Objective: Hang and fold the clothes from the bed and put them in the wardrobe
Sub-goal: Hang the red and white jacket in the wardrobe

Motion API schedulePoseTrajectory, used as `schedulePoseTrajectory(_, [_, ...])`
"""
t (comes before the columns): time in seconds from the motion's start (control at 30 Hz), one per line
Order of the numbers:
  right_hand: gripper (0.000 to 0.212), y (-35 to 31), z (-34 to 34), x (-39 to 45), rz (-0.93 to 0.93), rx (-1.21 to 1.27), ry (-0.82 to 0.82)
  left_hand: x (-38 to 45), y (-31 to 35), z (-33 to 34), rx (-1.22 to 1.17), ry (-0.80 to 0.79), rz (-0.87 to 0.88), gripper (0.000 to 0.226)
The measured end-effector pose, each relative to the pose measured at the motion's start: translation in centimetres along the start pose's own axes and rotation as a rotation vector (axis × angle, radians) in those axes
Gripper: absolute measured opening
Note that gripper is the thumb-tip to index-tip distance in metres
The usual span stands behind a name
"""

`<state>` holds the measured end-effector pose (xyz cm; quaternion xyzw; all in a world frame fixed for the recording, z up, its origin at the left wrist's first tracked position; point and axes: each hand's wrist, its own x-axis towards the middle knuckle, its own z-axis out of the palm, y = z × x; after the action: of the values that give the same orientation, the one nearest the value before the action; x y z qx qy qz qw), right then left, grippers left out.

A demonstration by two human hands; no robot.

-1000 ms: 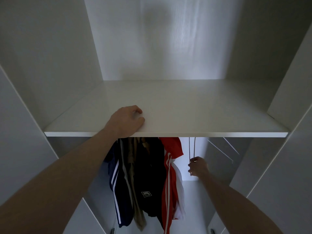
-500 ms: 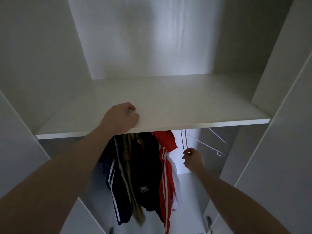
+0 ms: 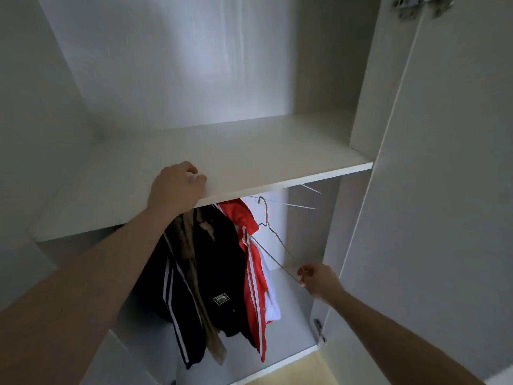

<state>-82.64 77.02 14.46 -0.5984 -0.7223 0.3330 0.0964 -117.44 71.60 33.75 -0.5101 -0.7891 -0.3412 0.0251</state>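
Since half a second ago the wire hanger (image 3: 273, 240) has come off the rail side and swung down and out, tilted now with its hook up near the shelf edge, and the right hand (image 3: 319, 279) has dropped lower with it. That hand pinches the hanger's lower corner between curled fingertips, with no garment on it. The left hand (image 3: 177, 187) hasn't budged, it's curled over the front edge of the white shelf (image 3: 277, 151), fingers on top, gripping the board. Under the shelf, clothes hang bunched together on the left side of the wardrobe (image 3: 433, 190): a dark striped jacket (image 3: 177, 295), a tan piece (image 3: 194, 245), a black jacket (image 3: 222, 268) with a small patch, and a red striped jacket (image 3: 251, 259) touching something white. A couple more bare hangers (image 3: 302, 205) show just below the shelf on the right.
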Motion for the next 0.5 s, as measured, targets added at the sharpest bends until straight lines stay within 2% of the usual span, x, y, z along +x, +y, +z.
schedulePoseTrajectory(0.1, [0.026,1.5,0.0,-4.3,0.043,-0.018,0.035,-1.0,-0.1,-0.2,-0.007,0.081,0.160,0.026])
schedulePoseTrajectory(0.2, [0.029,3.1,-0.1,-9.2,0.090,0.050,0.083,-2.6,0.1,-0.5,-0.044,0.133,0.368,0.025])
schedulePoseTrajectory(0.33, [0.030,5.5,-0.7,-15.9,0.137,0.134,0.139,-7.7,1.2,1.6,-0.162,0.233,0.528,0.019])
schedulePoseTrajectory(0.4, [0.030,7.1,-1.3,-20.2,0.169,0.144,0.163,-12.1,2.4,4.3,-0.258,0.181,0.586,0.019])
schedulePoseTrajectory(0.5, [0.029,9.9,-2.5,-26.8,0.218,0.157,0.196,-19.8,4.0,8.6,-0.430,-0.064,0.587,0.022])
